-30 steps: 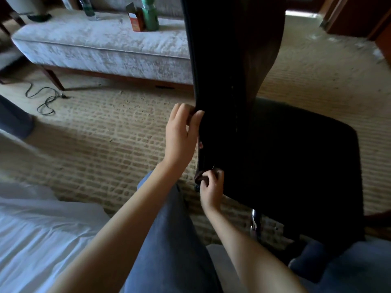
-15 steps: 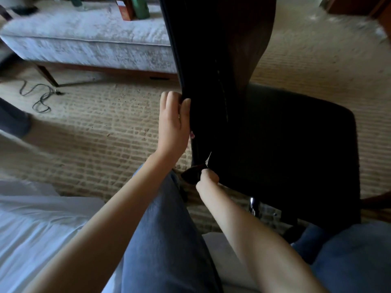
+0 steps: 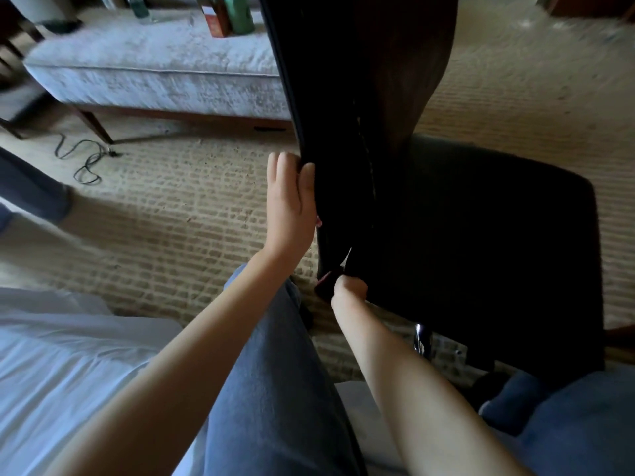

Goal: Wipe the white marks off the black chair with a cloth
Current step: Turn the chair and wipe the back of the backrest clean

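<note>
At chair [image 3: 481, 235] back edge, L hand [image 3: 291, 204] gripping, R hand [image 3: 348, 291] clutching dark cloth [image 3: 325, 282]

**Both hands on the chair back**

Left hand [image 3: 292, 204] grips the near edge of the tall back of the black chair [image 3: 481, 235], fingers curled round it. Lower down, the right hand [image 3: 348, 290] is bunched at the foot of that back, pinching a dark cloth [image 3: 325, 282] there, and a thin white sliver [image 3: 347, 256] shows just above the knuckles. Behind, a pale bench [image 3: 154, 67] carries a green bottle [image 3: 240, 12] and an orange box [image 3: 214, 24] — a black cable [image 3: 86, 159] loops on the beige carpet [image 3: 189, 218].
</note>
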`<action>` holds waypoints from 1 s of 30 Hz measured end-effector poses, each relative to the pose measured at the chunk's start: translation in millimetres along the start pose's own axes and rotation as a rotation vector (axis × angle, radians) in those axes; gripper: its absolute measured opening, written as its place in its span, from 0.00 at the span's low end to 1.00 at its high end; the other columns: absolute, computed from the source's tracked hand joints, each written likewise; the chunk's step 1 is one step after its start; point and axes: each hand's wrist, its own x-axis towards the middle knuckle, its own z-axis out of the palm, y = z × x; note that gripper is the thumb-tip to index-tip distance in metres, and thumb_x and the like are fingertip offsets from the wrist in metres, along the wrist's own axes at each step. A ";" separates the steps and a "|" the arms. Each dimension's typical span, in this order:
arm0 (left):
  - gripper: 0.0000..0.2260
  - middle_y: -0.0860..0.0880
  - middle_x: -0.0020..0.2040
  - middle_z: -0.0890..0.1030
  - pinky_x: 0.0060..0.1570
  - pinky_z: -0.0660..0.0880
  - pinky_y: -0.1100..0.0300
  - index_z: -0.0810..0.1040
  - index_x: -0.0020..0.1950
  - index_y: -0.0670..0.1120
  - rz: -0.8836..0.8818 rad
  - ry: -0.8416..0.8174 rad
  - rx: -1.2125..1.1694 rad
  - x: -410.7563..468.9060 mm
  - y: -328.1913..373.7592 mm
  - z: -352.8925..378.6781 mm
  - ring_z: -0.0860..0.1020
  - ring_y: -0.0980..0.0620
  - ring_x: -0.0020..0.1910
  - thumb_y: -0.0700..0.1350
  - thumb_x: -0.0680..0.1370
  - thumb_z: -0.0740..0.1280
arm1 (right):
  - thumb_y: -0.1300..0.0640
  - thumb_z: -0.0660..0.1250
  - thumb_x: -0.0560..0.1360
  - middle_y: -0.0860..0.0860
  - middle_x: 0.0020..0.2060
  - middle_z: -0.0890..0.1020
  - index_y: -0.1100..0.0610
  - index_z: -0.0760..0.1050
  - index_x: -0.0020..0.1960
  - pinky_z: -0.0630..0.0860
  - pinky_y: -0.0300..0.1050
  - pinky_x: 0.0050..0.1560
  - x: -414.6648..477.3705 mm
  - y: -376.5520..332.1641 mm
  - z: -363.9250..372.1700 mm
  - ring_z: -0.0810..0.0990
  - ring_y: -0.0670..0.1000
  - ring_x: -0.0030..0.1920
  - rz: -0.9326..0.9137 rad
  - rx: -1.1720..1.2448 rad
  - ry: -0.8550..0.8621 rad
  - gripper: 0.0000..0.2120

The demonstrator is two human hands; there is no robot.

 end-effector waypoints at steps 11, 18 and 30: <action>0.08 0.57 0.40 0.62 0.42 0.63 0.73 0.64 0.42 0.44 -0.022 0.008 -0.002 -0.2 5.4 -1.0 0.65 0.68 0.39 0.37 0.80 0.55 | 0.67 0.61 0.78 0.61 0.59 0.77 0.65 0.70 0.65 0.77 0.47 0.53 -38.6 -48.5 -24.8 0.78 0.58 0.59 0.155 0.145 -0.346 0.16; 0.08 0.48 0.40 0.66 0.39 0.60 0.66 0.65 0.41 0.43 -0.056 -0.056 0.032 -10.4 16.7 -8.2 0.62 0.59 0.36 0.42 0.80 0.54 | 0.58 0.57 0.81 0.55 0.34 0.78 0.57 0.73 0.45 0.76 0.41 0.26 -121.5 -116.4 -62.9 0.77 0.52 0.27 -0.289 -0.039 -0.480 0.08; 0.09 0.52 0.41 0.69 0.39 0.67 0.58 0.68 0.42 0.46 0.071 -0.244 0.113 -56.4 61.3 -33.9 0.70 0.52 0.39 0.47 0.80 0.60 | 0.66 0.65 0.75 0.46 0.48 0.80 0.56 0.77 0.54 0.72 0.32 0.55 -232.4 -176.6 -119.1 0.77 0.43 0.51 -1.597 -0.082 -0.241 0.10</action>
